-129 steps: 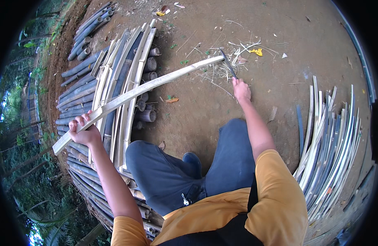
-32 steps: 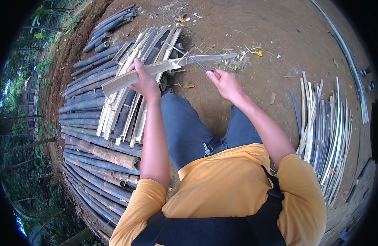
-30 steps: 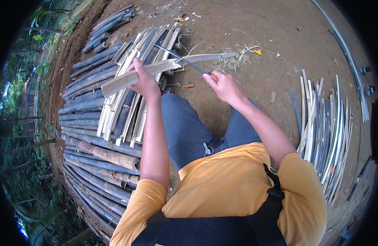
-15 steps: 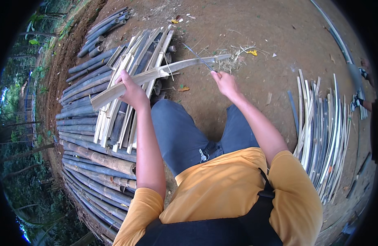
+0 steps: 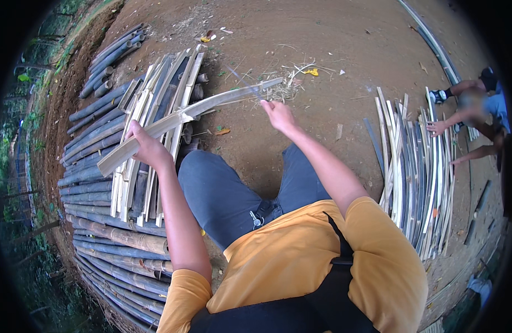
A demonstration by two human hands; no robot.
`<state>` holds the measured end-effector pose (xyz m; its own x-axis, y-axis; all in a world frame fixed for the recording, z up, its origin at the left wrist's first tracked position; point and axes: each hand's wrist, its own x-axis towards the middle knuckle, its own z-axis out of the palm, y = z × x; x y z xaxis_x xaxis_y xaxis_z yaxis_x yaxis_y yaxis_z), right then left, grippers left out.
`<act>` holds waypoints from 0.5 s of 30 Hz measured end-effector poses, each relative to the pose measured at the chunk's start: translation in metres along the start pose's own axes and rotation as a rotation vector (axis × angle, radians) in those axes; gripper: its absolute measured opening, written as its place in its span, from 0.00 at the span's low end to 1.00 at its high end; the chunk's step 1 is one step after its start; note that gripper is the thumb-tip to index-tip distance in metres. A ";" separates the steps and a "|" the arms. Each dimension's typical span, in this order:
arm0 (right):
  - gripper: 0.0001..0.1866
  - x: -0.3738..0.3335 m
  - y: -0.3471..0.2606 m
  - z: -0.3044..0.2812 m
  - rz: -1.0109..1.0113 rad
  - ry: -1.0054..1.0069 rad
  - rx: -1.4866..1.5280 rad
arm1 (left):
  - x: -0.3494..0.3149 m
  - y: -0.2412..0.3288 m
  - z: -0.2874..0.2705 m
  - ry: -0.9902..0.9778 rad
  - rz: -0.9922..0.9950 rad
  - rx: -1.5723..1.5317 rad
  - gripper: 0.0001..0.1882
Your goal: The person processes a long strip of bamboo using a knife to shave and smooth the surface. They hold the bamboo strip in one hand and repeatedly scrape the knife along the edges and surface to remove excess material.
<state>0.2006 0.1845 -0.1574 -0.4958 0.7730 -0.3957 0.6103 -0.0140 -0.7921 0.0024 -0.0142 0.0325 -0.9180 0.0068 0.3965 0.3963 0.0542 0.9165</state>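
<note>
My left hand (image 5: 147, 147) is closed around a pale split bamboo strip (image 5: 214, 104), near its wide end. The strip slants up to the right, and a splintered notch shows at about its middle. In my right hand (image 5: 279, 115) is a long, thin-bladed knife (image 5: 245, 82), its handle mostly hidden by the fingers. The blade is smeared by motion and crosses the strip near its far end; whether it touches cannot be told. Below my left hand, a stack of split bamboo slats (image 5: 146, 111) rests on the bamboo poles.
Dark bamboo poles (image 5: 95, 180) lie in rows on the left. Thin bamboo strips (image 5: 414, 172) form a pile on the right, with a co-worker's hand (image 5: 437, 128) at it. Shavings (image 5: 289, 87) litter the dirt ahead. Long poles (image 5: 433, 44) lie at far right.
The whole view has shifted, moving most things leftward. A co-worker has leaned in at the right, with a hand at the strip pile. I still hold the bamboo strip and the knife.
</note>
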 end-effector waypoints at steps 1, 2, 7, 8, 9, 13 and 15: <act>0.30 -0.001 0.000 0.005 -0.076 -0.034 -0.062 | 0.003 0.000 0.001 -0.001 0.000 -0.032 0.17; 0.30 -0.001 0.005 0.008 -0.109 0.007 -0.097 | 0.003 -0.001 0.005 0.007 0.012 -0.019 0.17; 0.29 0.023 0.047 -0.020 0.183 0.105 -0.165 | -0.001 0.008 0.020 -0.058 -0.019 0.028 0.18; 0.29 0.022 0.049 -0.029 0.222 0.119 -0.179 | 0.004 0.006 0.017 -0.065 0.041 0.042 0.19; 0.29 0.025 0.052 -0.039 0.258 0.138 -0.191 | 0.009 0.005 0.017 -0.079 0.037 0.024 0.19; 0.30 0.013 0.089 -0.077 0.297 0.215 -0.304 | 0.010 0.012 0.022 -0.096 0.002 -0.045 0.18; 0.32 0.006 0.130 -0.099 0.335 0.243 -0.403 | 0.017 0.012 0.023 -0.092 0.046 -0.017 0.18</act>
<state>0.3383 0.2505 -0.2171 -0.1080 0.8922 -0.4386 0.9203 -0.0771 -0.3835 -0.0092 0.0099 0.0490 -0.8961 0.1008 0.4322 0.4373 0.0351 0.8986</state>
